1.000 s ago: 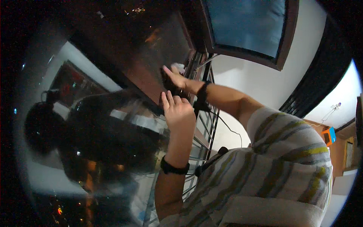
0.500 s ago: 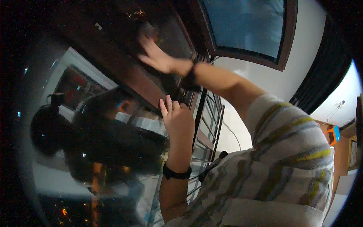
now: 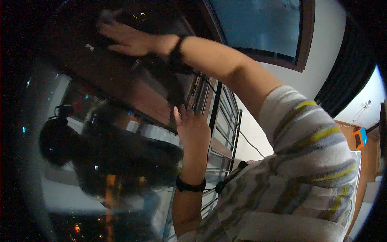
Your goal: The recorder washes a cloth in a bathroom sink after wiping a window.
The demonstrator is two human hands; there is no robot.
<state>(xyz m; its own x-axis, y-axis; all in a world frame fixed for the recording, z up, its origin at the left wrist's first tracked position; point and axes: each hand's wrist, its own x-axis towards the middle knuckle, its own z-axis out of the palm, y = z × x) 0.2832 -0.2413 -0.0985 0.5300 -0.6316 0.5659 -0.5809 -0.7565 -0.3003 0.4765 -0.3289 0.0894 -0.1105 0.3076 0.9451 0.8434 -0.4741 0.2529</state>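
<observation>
Right hand (image 3: pixel 135 42) out at full stretch, upper left of the frame: fingers long and flat, thumb apart and lower, a blurred grey wad (image 3: pixel 107 17) at the tips. Pinched or merely pressed? Cannot tell. Left hand (image 3: pixel 194 131), middle of the frame, fingers extended and slightly fanned, tips by the lower right end of a brown bar (image 3: pixel 151 101); nothing shows in its grip. For my money, good form here means a flat palm, even pressure through all the fingers and a firm left-hand brace, because that long reach could cost balance.

And the lines! The bar's long axis slants from upper left down to mid-frame; the dark pane (image 3: pixel 167 24) lies above it. The right hand points left and slightly up. The wad's own axis? Too smeared to call.
</observation>
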